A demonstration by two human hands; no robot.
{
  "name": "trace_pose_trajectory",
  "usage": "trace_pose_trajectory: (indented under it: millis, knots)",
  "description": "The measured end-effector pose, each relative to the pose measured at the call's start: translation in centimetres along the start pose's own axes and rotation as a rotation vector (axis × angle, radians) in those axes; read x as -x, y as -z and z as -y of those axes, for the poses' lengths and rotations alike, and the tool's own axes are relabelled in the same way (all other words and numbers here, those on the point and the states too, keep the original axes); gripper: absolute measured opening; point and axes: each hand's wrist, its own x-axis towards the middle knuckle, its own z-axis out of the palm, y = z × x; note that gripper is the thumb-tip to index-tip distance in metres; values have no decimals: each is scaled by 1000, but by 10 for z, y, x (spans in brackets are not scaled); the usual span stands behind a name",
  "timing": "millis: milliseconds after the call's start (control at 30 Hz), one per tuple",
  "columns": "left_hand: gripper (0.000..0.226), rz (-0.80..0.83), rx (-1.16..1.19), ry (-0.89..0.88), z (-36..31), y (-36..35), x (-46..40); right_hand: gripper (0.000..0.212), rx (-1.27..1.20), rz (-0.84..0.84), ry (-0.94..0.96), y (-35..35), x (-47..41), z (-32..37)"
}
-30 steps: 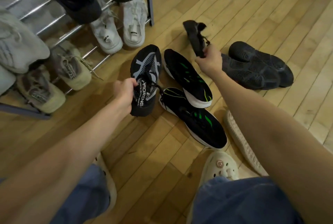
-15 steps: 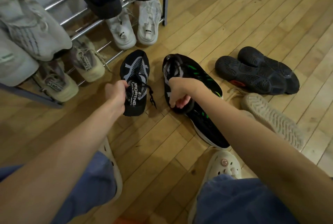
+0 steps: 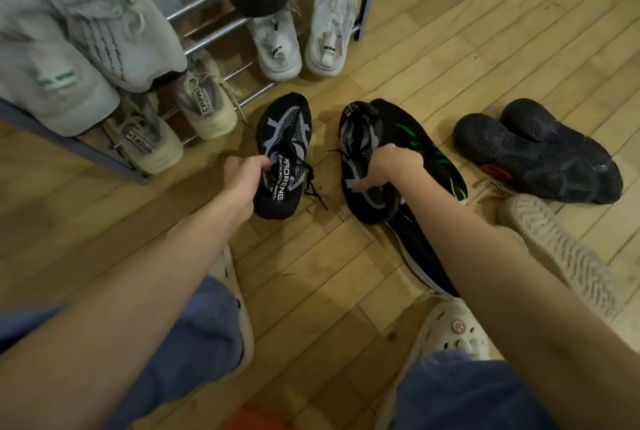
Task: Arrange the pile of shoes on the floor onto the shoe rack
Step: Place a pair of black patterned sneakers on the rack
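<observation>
Head view: left hand (image 3: 244,180) and right hand (image 3: 391,166) each grip a black shoe (image 3: 282,152), rack (image 3: 221,24) top cut off.

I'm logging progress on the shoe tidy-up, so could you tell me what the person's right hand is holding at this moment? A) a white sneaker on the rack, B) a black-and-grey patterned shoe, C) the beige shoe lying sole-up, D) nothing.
B: the right hand grips a black-and-grey patterned shoe, matching the one in the left hand.

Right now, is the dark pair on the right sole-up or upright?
Sole-up. Both shoes of the dark pair lie on the floor with tread facing the camera, side by side and touching; no laces or openings visible.
</observation>
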Motion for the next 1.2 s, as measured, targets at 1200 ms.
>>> trace_pose_trajectory:
  millis: [1200]
  knots:
    - [31, -106, 238, -607, -246, 16, 113, 32, -1707, -783, 360, 199, 97, 25]
